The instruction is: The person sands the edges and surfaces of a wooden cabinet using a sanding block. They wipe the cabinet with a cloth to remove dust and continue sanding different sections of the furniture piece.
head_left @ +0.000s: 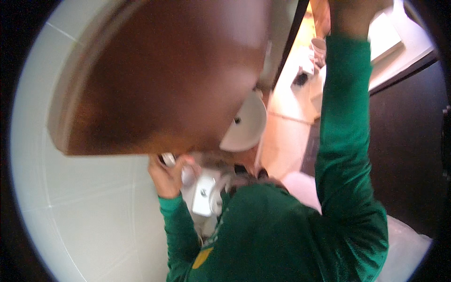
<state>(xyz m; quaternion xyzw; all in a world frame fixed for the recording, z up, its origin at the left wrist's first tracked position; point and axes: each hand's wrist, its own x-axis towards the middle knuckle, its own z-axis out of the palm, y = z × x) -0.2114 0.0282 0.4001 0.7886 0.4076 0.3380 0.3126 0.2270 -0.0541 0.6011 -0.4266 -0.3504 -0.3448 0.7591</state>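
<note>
My left hand [165,175] is just under the lower edge of a large brown wooden panel [164,84], which looks like a cabinet door. Its fingers curl around a small white and dark object [168,159] whose kind I cannot make out. My right hand [354,16] is raised high at the upper right, its arm in a green sleeve. That hand is blurred and cut off by the frame's upper edge, so its fingers and anything in them are hidden.
A white round washbasin [251,127] lies partly behind the panel. A white toilet tank lid [203,195] is below my left hand. White tiled wall [94,211] runs along the left, and a dark door [408,141] stands at the right.
</note>
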